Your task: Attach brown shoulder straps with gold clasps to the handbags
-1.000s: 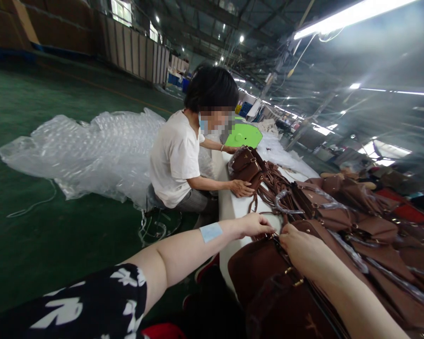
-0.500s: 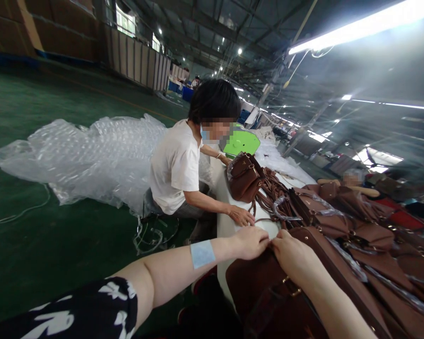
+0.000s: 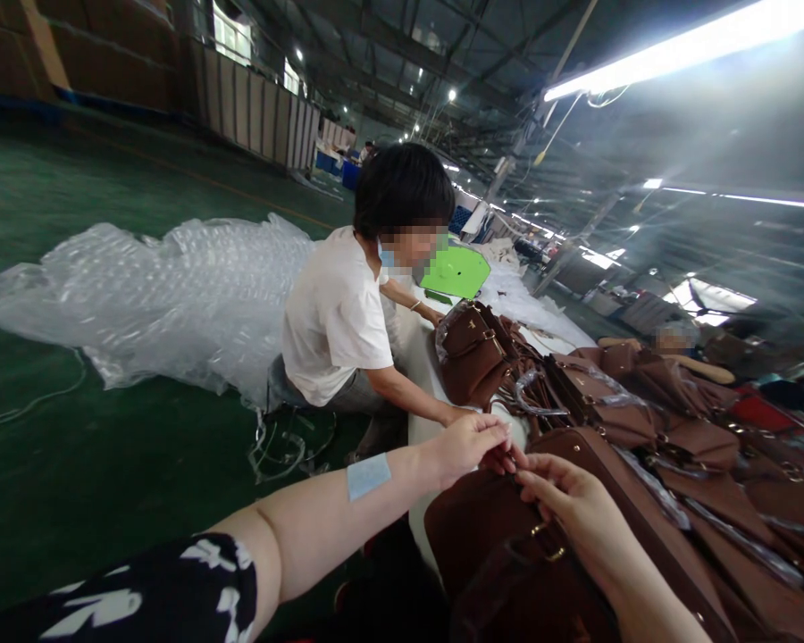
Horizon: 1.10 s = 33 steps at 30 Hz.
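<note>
The brown leather handbag (image 3: 489, 536) lies close in front of the wearer, at the near end of a white table (image 3: 421, 430), and both hands meet at its top edge. The left hand (image 3: 473, 442) has thumb and fingertips pinched together on that edge; what exactly sits between them is hidden. The right hand (image 3: 566, 500) lies on the bag just beside it, fingers reaching toward the same spot, and whether it grips cannot be told. A gold metal clasp (image 3: 550, 554) shows below the right hand, and a pale blue patch (image 3: 368, 475) is stuck on the left forearm. Beyond, a co-worker in a white T-shirt (image 3: 335, 321) handles a second brown handbag (image 3: 475, 357), with a row of brown handbags (image 3: 649, 411) stretching away to the right. A bright green disc (image 3: 456, 271) lies farther along, and clear bubble wrap (image 3: 174, 286) is spread over the green floor (image 3: 73, 464). The bag sits near the table's corner, so a hard tug on the pinched edge could drag it off, and fingernails or the clasp might scuff the leather. No brand, label or writing is legible; any badge on the bags is too small to read.
</note>
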Motion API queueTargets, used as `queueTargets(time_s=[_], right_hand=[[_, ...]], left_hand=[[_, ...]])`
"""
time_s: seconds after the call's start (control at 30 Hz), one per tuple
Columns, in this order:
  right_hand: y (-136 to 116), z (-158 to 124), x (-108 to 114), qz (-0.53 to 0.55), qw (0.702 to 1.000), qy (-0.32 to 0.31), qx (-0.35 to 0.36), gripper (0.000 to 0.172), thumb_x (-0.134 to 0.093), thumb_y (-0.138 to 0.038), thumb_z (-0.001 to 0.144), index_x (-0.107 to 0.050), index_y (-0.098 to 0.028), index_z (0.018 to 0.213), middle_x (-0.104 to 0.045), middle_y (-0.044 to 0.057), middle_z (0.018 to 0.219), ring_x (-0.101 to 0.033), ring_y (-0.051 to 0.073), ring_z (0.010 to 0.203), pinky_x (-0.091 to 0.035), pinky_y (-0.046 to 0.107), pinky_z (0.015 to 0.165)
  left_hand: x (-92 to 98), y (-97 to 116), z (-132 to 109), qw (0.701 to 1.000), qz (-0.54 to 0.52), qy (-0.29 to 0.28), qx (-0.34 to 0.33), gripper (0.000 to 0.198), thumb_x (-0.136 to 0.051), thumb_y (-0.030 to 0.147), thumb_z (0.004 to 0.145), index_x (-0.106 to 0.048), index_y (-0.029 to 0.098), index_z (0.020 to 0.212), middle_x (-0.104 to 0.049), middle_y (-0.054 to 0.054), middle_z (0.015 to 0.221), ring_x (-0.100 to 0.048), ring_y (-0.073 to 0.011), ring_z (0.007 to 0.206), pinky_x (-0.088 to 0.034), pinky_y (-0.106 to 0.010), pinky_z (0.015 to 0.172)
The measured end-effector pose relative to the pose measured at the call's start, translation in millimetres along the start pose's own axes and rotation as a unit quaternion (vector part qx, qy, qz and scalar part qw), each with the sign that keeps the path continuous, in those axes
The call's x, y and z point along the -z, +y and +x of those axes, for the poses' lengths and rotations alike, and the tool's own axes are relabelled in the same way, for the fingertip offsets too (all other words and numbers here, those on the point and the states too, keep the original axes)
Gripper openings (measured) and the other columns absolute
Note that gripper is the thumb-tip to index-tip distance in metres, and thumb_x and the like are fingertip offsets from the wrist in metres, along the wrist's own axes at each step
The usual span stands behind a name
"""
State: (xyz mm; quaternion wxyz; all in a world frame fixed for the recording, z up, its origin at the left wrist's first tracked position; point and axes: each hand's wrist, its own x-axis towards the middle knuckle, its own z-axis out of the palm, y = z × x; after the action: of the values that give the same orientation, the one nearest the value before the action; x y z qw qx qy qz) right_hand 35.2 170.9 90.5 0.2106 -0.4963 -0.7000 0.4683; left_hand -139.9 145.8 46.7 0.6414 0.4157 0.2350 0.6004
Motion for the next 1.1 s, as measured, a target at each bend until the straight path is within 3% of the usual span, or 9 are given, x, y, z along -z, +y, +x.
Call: queueTargets(time_s=[0.1, 0.27, 0.4, 0.57, 0.73, 0.87, 1.0, 1.1], right_hand=[[0.3, -0.8, -2.7, 0.067, 0.997, 0.035, 0.023, 0.054, -0.084, -0.047, 0.059, -0.071, -0.018, 0.102, -0.074, 0.006, 0.087, -0.062, 0.015, 0.068, -0.043, 0.022, 0.054], [-2.0, -3.5, 0.4, 0.011, 0.996, 0.088, 0.029, 0.051, -0.072, -0.063, 0.070, -0.074, -0.017, 0.092, -0.072, 0.006, 0.076, -0.061, 0.015, 0.061, -0.046, 0.024, 0.052], [-1.6, -5.5, 1.2, -0.042, 0.994, 0.092, 0.048, 0.049, -0.067, -0.064, 0.074, -0.075, -0.019, 0.091, -0.069, 0.003, 0.068, -0.061, 0.016, 0.059, -0.047, 0.025, 0.051], [3.0, -4.0, 3.9, -0.069, 0.993, 0.077, 0.065, 0.057, -0.062, -0.067, 0.077, -0.075, -0.016, 0.099, -0.073, 0.008, 0.083, -0.063, 0.018, 0.063, -0.049, 0.027, 0.052], [2.1, -5.5, 1.4, -0.103, 0.988, 0.101, 0.060, 0.053, -0.061, -0.065, 0.078, -0.074, -0.017, 0.098, -0.072, 0.006, 0.078, -0.063, 0.019, 0.063, -0.048, 0.026, 0.052], [1.9, -6.5, 1.2, -0.117, 0.987, 0.082, 0.069, 0.048, -0.059, -0.061, 0.081, -0.073, -0.018, 0.096, -0.068, 0.003, 0.072, -0.061, 0.018, 0.063, -0.047, 0.026, 0.055], [4.9, -5.1, 4.2, -0.093, 0.990, 0.073, 0.074, 0.048, -0.061, -0.061, 0.080, -0.073, -0.017, 0.095, -0.069, 0.004, 0.076, -0.060, 0.017, 0.064, -0.047, 0.027, 0.057], [6.4, -5.1, 5.0, -0.094, 0.989, 0.083, 0.078, 0.051, -0.060, -0.063, 0.081, -0.072, -0.016, 0.096, -0.069, 0.005, 0.077, -0.059, 0.017, 0.064, -0.046, 0.027, 0.057]], left_hand=[[-3.5, 1.2, -1.0, 1.000, -0.017, 0.022, 0.001, 0.057, -0.074, 0.067, 0.066, -0.062, 0.011, 0.073, -0.066, -0.006, 0.074, -0.061, -0.0127, 0.068, -0.048, -0.027, 0.071], [-3.4, 1.2, -3.8, 1.000, 0.017, 0.015, -0.013, 0.052, -0.079, 0.059, 0.064, -0.067, 0.010, 0.077, -0.067, -0.005, 0.076, -0.060, -0.0107, 0.068, -0.049, -0.026, 0.072], [-1.0, 0.6, -6.6, 0.987, 0.158, 0.010, -0.032, 0.033, -0.072, 0.045, 0.078, -0.069, 0.012, 0.078, -0.067, -0.003, 0.073, -0.057, -0.0100, 0.065, -0.046, -0.024, 0.065], [1.2, 0.7, -6.6, 0.945, 0.320, 0.057, -0.041, 0.019, -0.064, 0.031, 0.083, -0.071, 0.013, 0.083, -0.068, -0.002, 0.074, -0.056, -0.0111, 0.066, -0.042, -0.022, 0.060], [-0.1, 0.2, -5.4, 0.954, 0.293, 0.049, -0.038, 0.019, -0.060, 0.028, 0.084, -0.070, 0.012, 0.084, -0.069, -0.004, 0.076, -0.059, -0.0123, 0.067, -0.044, -0.022, 0.061], [-3.6, 1.8, -6.7, 0.945, 0.320, 0.042, -0.049, 0.018, -0.062, 0.029, 0.083, -0.069, 0.012, 0.082, -0.068, -0.003, 0.076, -0.058, -0.0123, 0.066, -0.043, -0.023, 0.060], [-4.6, 2.7, -7.4, 0.954, 0.291, 0.037, -0.062, 0.017, -0.061, 0.024, 0.084, -0.066, 0.012, 0.096, -0.066, -0.001, 0.073, -0.058, -0.0112, 0.066, -0.043, -0.022, 0.062], [-2.0, 1.6, -5.9, 0.945, 0.315, 0.033, -0.083, 0.015, -0.063, 0.024, 0.083, -0.067, 0.013, 0.093, -0.064, 0.000, 0.073, -0.056, -0.0102, 0.066, -0.041, -0.021, 0.061]])
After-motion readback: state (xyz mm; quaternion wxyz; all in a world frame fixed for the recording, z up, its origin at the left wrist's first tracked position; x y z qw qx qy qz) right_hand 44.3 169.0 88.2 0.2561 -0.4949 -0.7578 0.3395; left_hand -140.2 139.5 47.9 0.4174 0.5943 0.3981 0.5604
